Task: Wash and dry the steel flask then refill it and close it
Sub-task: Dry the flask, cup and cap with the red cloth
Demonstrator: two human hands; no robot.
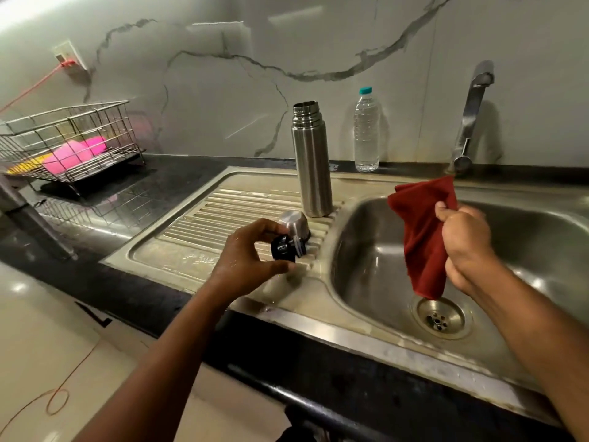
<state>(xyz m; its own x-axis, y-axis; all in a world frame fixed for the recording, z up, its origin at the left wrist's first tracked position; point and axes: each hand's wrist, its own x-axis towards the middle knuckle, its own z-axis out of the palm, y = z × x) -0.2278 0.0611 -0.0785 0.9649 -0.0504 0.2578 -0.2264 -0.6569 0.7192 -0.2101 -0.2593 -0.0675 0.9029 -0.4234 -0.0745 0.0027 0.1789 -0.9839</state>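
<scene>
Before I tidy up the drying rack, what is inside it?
In the wire rack lie a pink plastic item and something yellow beside it. What they are exactly is unclear through the wires, and anything beneath them is covered.

Home kitchen, probably: steel sink, dish rack.

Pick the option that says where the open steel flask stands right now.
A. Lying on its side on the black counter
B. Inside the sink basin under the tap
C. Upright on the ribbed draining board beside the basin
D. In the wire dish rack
C: the steel flask stands upright and uncapped on the ribbed draining board, just left of the sink basin.
</scene>
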